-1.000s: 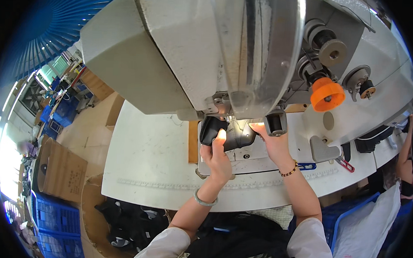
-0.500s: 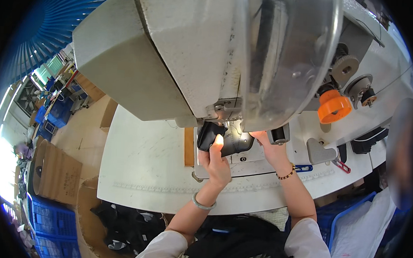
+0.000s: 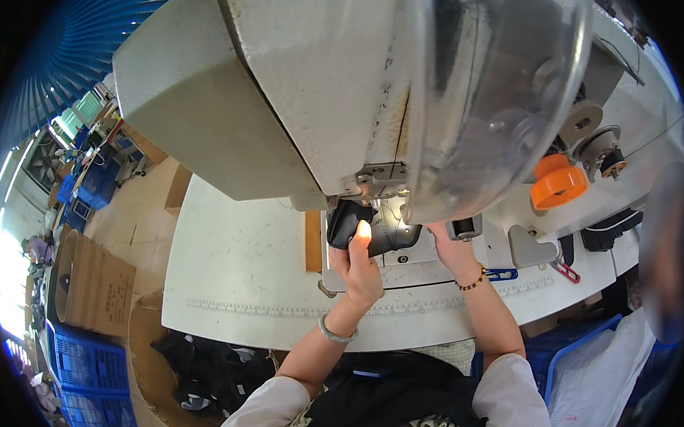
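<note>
My left hand (image 3: 360, 269) grips the near left side of a black padded piece (image 3: 347, 223), thumb on top and lit brightly by the lamp. That piece, perhaps leather or a similar material, lies under the head of a sewing machine (image 3: 287, 81). Part of it is hidden by the machine head. Beside its right end is my right hand (image 3: 455, 250), whose fingers disappear behind the clear plastic guard (image 3: 482, 143) and a dark cylindrical part (image 3: 466, 228). Whether those fingers touch the piece cannot be made out.
A printed ruler strip (image 3: 277, 310) runs along the white table (image 3: 218, 261). To the right lie a blue-handled tool (image 3: 501, 275), a red-handled tool (image 3: 566, 273) and a black pouch-like item (image 3: 612, 229). An orange knob (image 3: 558, 182) juts from the machine. Below left, a cardboard box (image 3: 147, 350) holds black pieces.
The view has shifted slightly, so the guard and orange knob appear farther right. My right fingertips, partly visible before, are now covered. The left hand keeps its hold on the black piece.
</note>
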Demonstrator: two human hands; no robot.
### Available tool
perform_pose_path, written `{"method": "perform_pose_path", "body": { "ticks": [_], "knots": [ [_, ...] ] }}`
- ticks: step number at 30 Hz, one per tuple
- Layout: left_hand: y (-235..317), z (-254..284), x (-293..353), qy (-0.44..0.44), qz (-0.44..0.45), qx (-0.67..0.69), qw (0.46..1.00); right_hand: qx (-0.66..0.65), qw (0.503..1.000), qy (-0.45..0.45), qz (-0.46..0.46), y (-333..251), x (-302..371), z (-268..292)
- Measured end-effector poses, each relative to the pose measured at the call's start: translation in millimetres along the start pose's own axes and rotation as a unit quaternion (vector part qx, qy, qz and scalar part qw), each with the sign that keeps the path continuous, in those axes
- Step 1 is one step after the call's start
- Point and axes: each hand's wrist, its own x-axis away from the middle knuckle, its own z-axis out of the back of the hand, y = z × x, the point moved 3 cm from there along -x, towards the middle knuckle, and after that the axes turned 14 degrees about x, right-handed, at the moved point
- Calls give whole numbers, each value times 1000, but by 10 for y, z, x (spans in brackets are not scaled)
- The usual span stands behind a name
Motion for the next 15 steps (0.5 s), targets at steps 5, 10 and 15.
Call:
{"method": "perform_pose_path", "body": {
  "ticks": [5, 10, 15],
  "knots": [
    [18, -39, 7, -48, -75, -150, 985, -17, 1000, 6, -12, 34, -19, 18],
    [5, 33, 5, -102, -105, -226, 963, -38, 999, -3, -5, 55, -38, 1],
    [-14, 63, 29, -110, -119, -225, 961, -19, 1000, -3, 12, 127, -23, 21]
  ]
}}
